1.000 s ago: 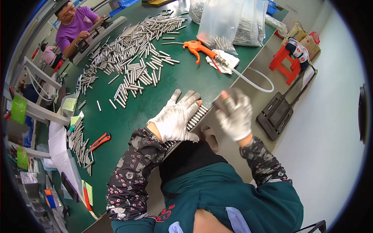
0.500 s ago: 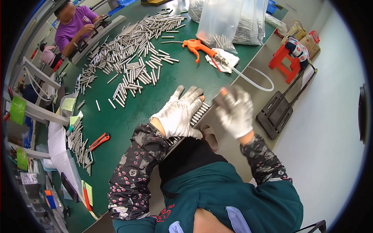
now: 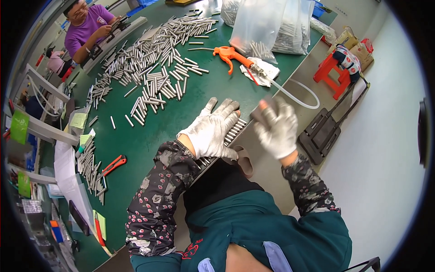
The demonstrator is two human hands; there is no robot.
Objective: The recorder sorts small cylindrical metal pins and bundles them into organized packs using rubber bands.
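My left hand [image 3: 213, 129], in a white glove with greyed fingertips, lies flat with fingers spread across a row of short metal pins [image 3: 233, 131]. The pins sit side by side along the table's near edge, and the hand covers the middle of the row. Just past the edge, to the right of the row, my right hand [image 3: 278, 128] is raised, gloved and a little blurred. Its fingers close on a dark grey block [image 3: 260, 114], which is apart from the pins; its exact kind is unclear.
A large pile of loose metal pins [image 3: 158, 59] spreads over the green table [image 3: 149, 167]. An orange air blow gun [image 3: 231, 55] with a hose lies beyond my hands, beside bags of pins [image 3: 258, 27]. Red pliers [image 3: 114, 165] lie at left. A person in purple [image 3: 86, 27] works across.
My right hand has shifted slightly right and away from me with the dark block still in it. The left hand stays spread on the row of pins.
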